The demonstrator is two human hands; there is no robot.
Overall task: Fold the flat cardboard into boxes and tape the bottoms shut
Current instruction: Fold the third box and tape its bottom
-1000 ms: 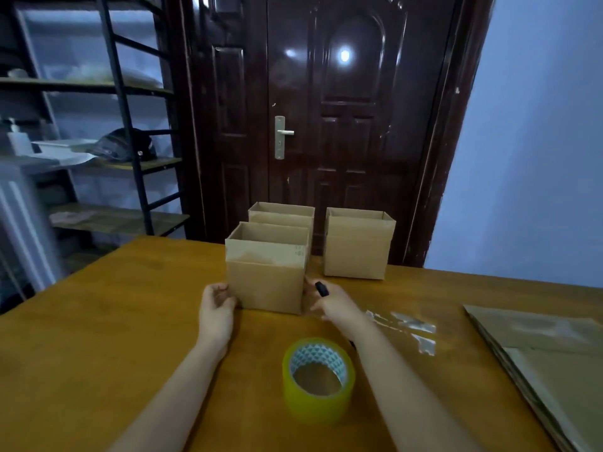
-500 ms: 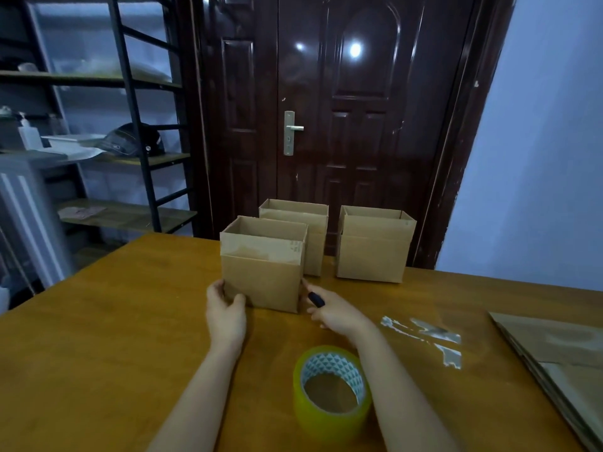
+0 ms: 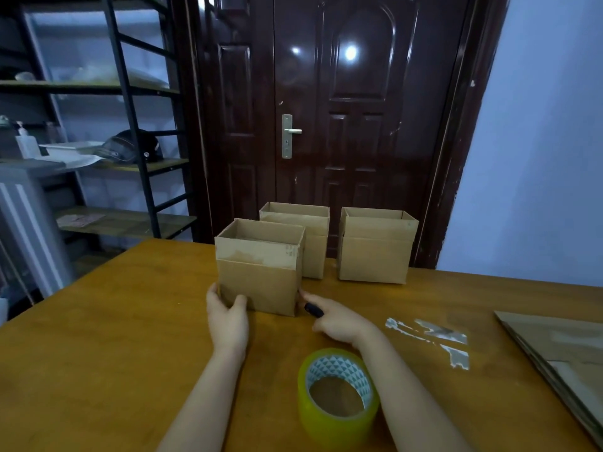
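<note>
Left hand point(image 3: 227, 316) gripping lower left corner of nearest box point(image 3: 259, 267), thumb on front face; right hand point(image 3: 339, 322) curled around small black tool point(image 3: 314, 310), fingertip touching box's lower right edge. Box upright, open-topped, frame centre on table point(image 3: 98, 353); tape roll point(image 3: 337, 398) lower centre, flat cardboard stack point(image 3: 561, 357) right edge.

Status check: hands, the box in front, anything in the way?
Left hand grips open brown cardboard box, lower left corner. Right hand holds small black tool beside it. Yellow-green tape roll stands nearer; nothing blocking.
</note>
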